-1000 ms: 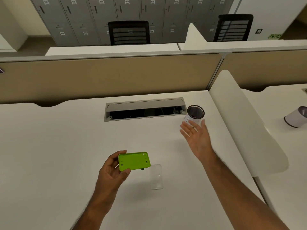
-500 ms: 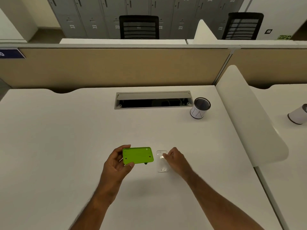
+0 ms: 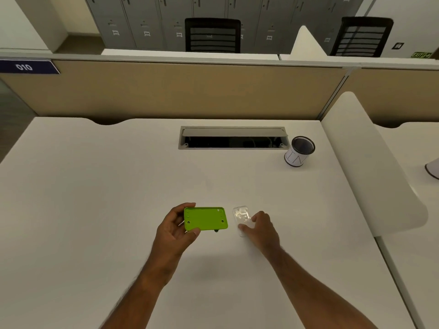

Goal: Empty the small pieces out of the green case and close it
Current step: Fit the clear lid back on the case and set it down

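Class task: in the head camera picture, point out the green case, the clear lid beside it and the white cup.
green case (image 3: pixel 205 219): head view, middle of its flat green face.
clear lid (image 3: pixel 241 215): head view, its far half, beyond the fingers.
white cup (image 3: pixel 295 159): head view, its white side wall.

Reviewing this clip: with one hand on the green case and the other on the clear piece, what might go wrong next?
1. The clear lid is pinched only at its near end by the right hand; it may slip.
2. The left hand grips the green case by one end only, so pressing the lid on could tip it.
3. The lid is nearly invisible against the white desk; aligning it may be hard.
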